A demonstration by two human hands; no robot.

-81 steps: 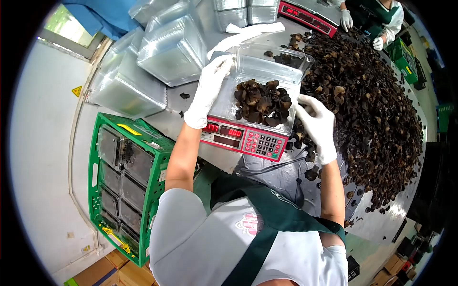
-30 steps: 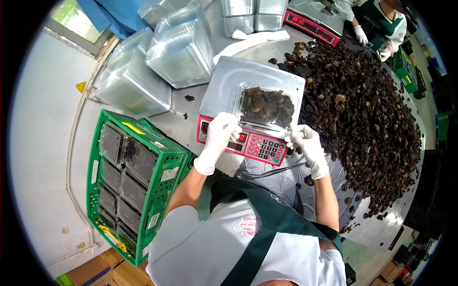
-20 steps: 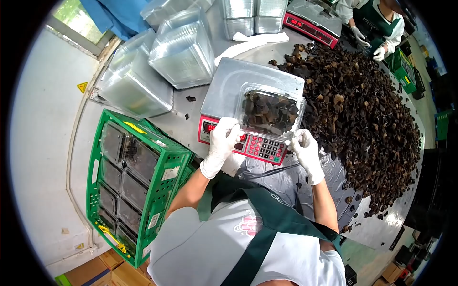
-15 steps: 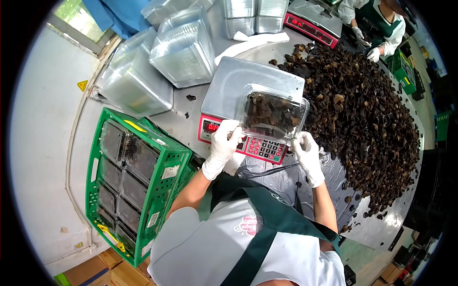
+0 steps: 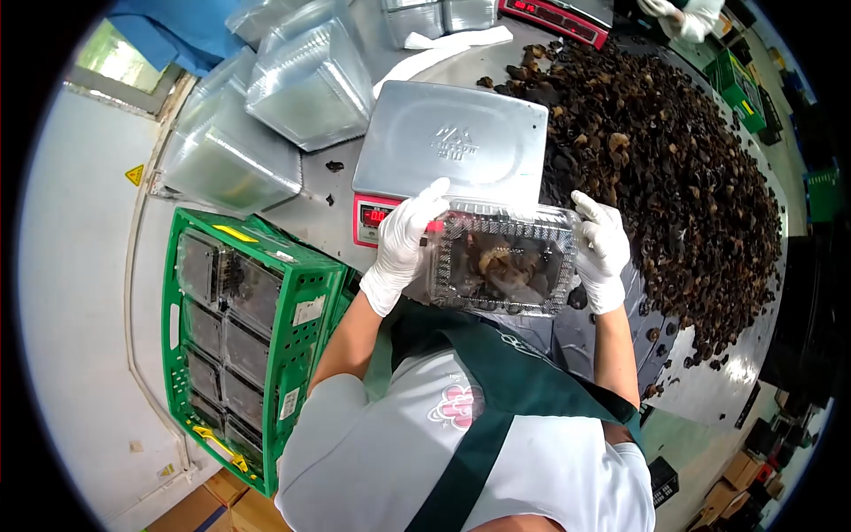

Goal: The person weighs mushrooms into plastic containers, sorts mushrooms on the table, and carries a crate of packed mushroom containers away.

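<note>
Between my hands, in front of the scale, is a clear plastic clamshell box with dark brown wood-ear-like mushrooms inside. Its lid looks closed over them. My left hand, in a white glove, grips the box's left side. The right side is held by my right hand, also gloved, with its fingers along the edge. Just beyond the box stands a weighing scale with a bare metal plate and a red front; the box covers much of its keypad.
A heap of dark mushrooms spreads over the table at right. Stacks of clear boxes stand at back left. To my left, a green crate holds several filled boxes. Another person's gloved hands and a second scale are at the far side.
The box has come off the scale plate toward my body, carried by both hands, and its lid now looks closed. The scale's display has changed. The view has shifted slightly.
</note>
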